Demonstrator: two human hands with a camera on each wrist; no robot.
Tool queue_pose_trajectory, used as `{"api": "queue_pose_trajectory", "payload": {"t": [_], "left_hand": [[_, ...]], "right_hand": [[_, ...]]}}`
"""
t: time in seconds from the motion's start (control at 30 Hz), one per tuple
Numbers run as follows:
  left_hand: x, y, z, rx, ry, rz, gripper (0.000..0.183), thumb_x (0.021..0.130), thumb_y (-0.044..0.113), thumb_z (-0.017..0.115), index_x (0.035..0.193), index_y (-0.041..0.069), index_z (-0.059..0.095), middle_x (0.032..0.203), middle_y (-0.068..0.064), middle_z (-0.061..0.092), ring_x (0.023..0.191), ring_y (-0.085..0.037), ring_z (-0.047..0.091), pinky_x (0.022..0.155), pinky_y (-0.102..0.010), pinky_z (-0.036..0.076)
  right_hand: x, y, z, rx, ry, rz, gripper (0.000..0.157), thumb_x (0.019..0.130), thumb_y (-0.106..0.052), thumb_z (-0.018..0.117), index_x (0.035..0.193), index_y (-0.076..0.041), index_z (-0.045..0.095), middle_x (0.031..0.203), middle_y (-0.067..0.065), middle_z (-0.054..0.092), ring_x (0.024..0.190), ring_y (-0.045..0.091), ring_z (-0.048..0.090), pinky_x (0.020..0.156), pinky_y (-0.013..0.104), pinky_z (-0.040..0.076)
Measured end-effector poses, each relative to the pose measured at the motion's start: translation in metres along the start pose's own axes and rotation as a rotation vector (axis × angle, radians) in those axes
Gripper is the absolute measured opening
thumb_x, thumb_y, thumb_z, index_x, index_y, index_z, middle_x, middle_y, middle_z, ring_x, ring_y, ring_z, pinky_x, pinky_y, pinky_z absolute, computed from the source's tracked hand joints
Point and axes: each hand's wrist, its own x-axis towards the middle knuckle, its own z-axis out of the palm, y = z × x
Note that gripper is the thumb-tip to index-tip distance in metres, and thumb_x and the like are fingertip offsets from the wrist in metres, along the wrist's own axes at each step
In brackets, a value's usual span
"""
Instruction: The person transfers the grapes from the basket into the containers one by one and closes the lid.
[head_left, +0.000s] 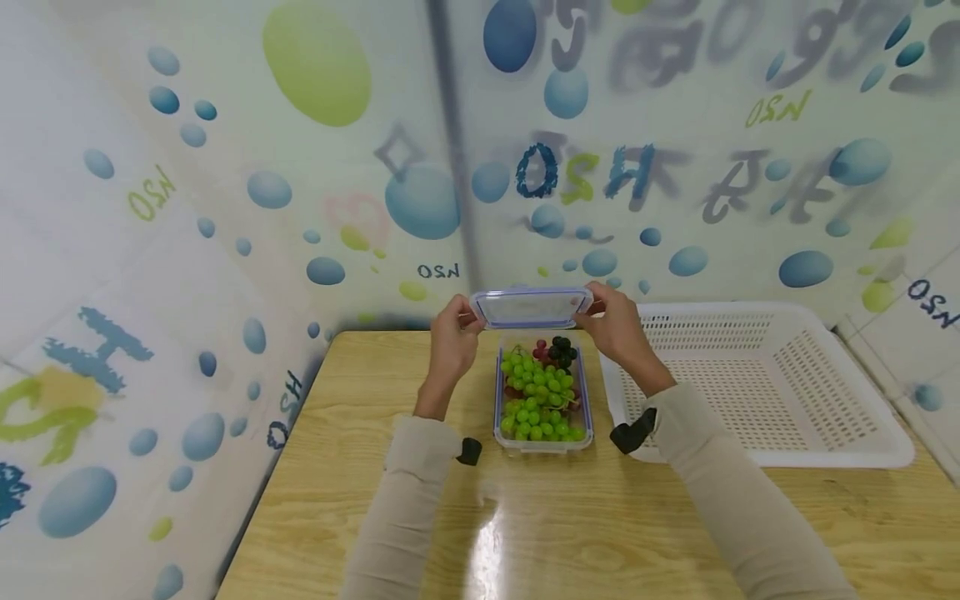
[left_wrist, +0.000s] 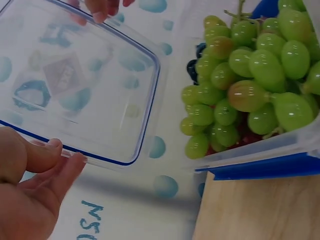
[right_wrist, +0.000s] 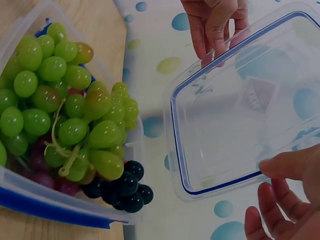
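Note:
Both hands hold a clear plastic lid (head_left: 531,308) with a blue seal, tilted up behind and above the food container. My left hand (head_left: 454,337) pinches its left edge between thumb and fingers; my right hand (head_left: 617,327) pinches the right edge. Below stands a clear container (head_left: 543,447) with blue side clips, its top uncovered. Green grapes (head_left: 536,392) are heaped inside, with dark grapes (head_left: 562,352) and some red grapes (head_left: 541,348) at the far end. In the left wrist view the lid (left_wrist: 90,85) stands apart from the container's rim.
A white perforated basket (head_left: 750,400) stands right of the container, close by the right forearm. The wooden table (head_left: 360,442) meets a wall (head_left: 360,183) patterned with blue and green drops at its back and left.

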Motion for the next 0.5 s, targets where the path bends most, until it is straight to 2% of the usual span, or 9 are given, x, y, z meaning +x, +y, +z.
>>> {"api": "queue_pose_trajectory", "payload": {"t": [0.1, 0.17, 0.3, 0.4, 0.5], "left_hand": [[-0.001, -0.006, 0.006, -0.019, 0.008, 0.032, 0.013, 0.091, -0.012, 0.061, 0.088, -0.004, 0.052, 0.106, -0.022, 0.067, 0.107, -0.036, 0.069, 0.088, -0.041, 0.058], [-0.002, -0.010, 0.011, -0.014, 0.011, 0.037, 0.013, 0.091, -0.011, 0.061, 0.087, -0.003, 0.050, 0.105, -0.022, 0.067, 0.106, -0.034, 0.069, 0.086, -0.041, 0.058], [-0.004, -0.019, 0.019, -0.027, -0.018, 0.046, 0.009, 0.094, -0.011, 0.058, 0.092, -0.003, 0.054, 0.110, -0.022, 0.067, 0.109, -0.033, 0.068, 0.087, -0.041, 0.058], [-0.005, -0.026, 0.023, -0.030, -0.052, 0.062, 0.011, 0.094, -0.015, 0.053, 0.096, -0.004, 0.055, 0.115, -0.021, 0.066, 0.113, -0.033, 0.066, 0.093, -0.040, 0.056], [-0.007, -0.034, 0.026, -0.016, -0.059, 0.092, 0.019, 0.092, -0.021, 0.048, 0.095, -0.004, 0.055, 0.116, -0.021, 0.066, 0.114, -0.034, 0.065, 0.095, -0.040, 0.054]], "right_hand": [[-0.002, 0.004, 0.001, -0.025, -0.010, -0.011, 0.025, 0.098, -0.006, 0.060, 0.123, -0.003, 0.059, 0.130, 0.023, 0.055, 0.107, 0.040, 0.062, 0.076, 0.050, 0.053], [-0.004, 0.008, 0.002, -0.045, -0.017, -0.033, 0.030, 0.098, -0.004, 0.059, 0.128, -0.003, 0.059, 0.135, 0.024, 0.052, 0.106, 0.041, 0.061, 0.079, 0.051, 0.054], [-0.008, 0.016, 0.006, -0.120, -0.005, -0.110, 0.037, 0.095, 0.003, 0.059, 0.132, -0.003, 0.062, 0.123, 0.024, 0.057, 0.099, 0.040, 0.060, 0.084, 0.053, 0.053], [-0.012, 0.023, 0.010, -0.194, -0.010, -0.168, 0.042, 0.092, 0.009, 0.061, 0.132, -0.003, 0.063, 0.107, 0.022, 0.056, 0.086, 0.036, 0.057, 0.076, 0.049, 0.052], [-0.016, 0.027, 0.012, -0.253, -0.049, -0.211, 0.049, 0.089, 0.014, 0.061, 0.135, -0.002, 0.060, 0.099, 0.020, 0.052, 0.078, 0.031, 0.053, 0.068, 0.041, 0.046]]}}
